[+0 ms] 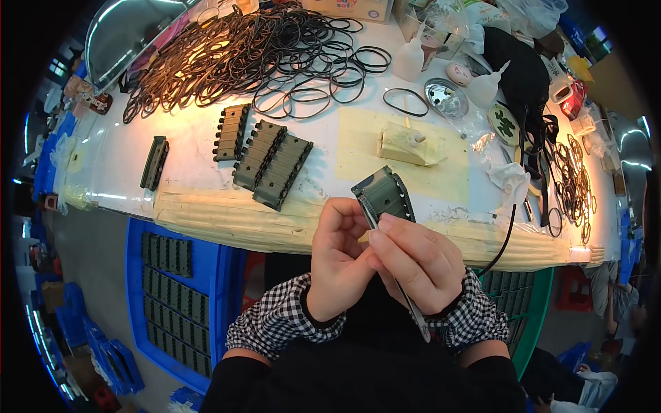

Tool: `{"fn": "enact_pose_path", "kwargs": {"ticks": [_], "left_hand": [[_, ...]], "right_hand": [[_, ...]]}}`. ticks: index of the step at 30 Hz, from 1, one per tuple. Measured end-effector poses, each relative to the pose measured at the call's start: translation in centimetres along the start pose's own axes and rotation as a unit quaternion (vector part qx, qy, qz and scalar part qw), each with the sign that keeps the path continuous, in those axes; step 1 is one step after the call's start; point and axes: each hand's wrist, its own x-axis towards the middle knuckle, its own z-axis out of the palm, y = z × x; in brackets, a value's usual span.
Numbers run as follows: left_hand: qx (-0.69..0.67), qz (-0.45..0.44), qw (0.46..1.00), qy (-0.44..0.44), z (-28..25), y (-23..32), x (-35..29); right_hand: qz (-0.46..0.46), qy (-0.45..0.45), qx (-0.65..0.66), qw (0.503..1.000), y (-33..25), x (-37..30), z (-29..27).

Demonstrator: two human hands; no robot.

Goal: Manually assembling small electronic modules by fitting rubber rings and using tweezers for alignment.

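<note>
In front of my chest my left hand is closed on a dark green block-shaped part, with black bumps along one edge. My right hand pinches a slim metal tool, which looks like tweezers. Its upper end meets the near side of the green part, and its flat end points down toward me. My fingertips hide the exact contact. To the left on the table lie similar green parts: a joined pair, one beside it, and one on its side.
A large tangle of black rubber rings covers the back left. Behind my hands stands a yellowish wrapped block. Farther right are a round metal dish, squeeze bottles and a black cable. Below, a blue tray holds several green parts.
</note>
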Motion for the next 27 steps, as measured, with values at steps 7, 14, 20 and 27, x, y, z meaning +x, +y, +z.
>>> {"fn": "enact_pose_path", "kwargs": {"ticks": [7,14,20,27], "left_hand": [[0.007,-0.070,0.997,-0.016,-1.0,1.6,1.0],[0.022,-0.085,0.995,-0.047,-1.4,2.0,0.9],[0.012,-0.109,0.993,-0.046,-1.3,2.6,1.1],[0.038,-0.108,0.990,-0.086,-1.3,3.2,1.0]], "right_hand": [[0.186,0.067,0.129,0.972,1.0,0.0,-2.8],[0.358,0.043,0.285,0.888,1.6,0.7,-2.1],[0.406,0.023,0.369,0.836,2.0,0.8,-1.9],[0.428,0.079,0.470,0.768,1.7,0.7,-1.9]]}}
